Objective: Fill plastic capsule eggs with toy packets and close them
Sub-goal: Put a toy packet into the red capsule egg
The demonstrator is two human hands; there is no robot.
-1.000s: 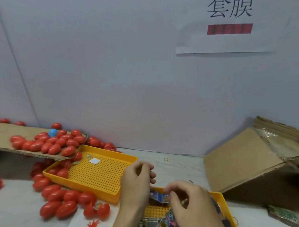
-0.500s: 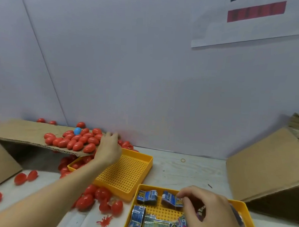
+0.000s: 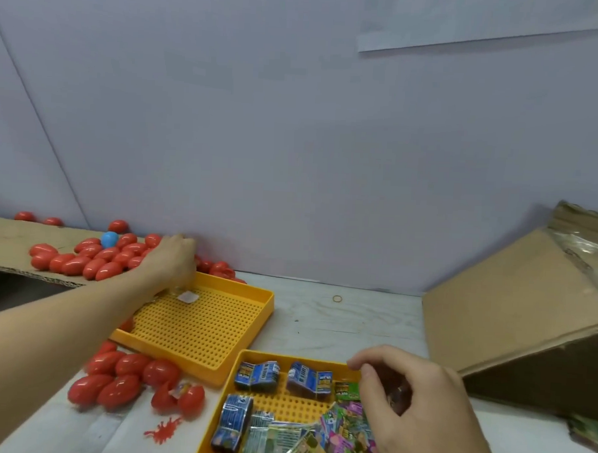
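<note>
At nine o'clock, the left hand (image 3: 171, 260) rests on red eggs (image 3: 94, 260) heaped on cardboard (image 3: 5, 247); its grip is hidden. At five o'clock, the right hand (image 3: 420, 406) hovers, fingers curled, over packets (image 3: 282, 427) in a yellow tray (image 3: 229, 387).

The left hand (image 3: 173, 258) reaches over the red capsule eggs (image 3: 94, 260) on the cardboard flap (image 3: 5, 244), its fingertips and whatever they touch hidden behind its own back. Near the yellow packet tray (image 3: 230, 387), whose near end the bottom edge cuts off, the right hand (image 3: 416, 406) curls over something dark and unreadable. Print on the toy packets (image 3: 256, 377) is too blurred to read
</note>
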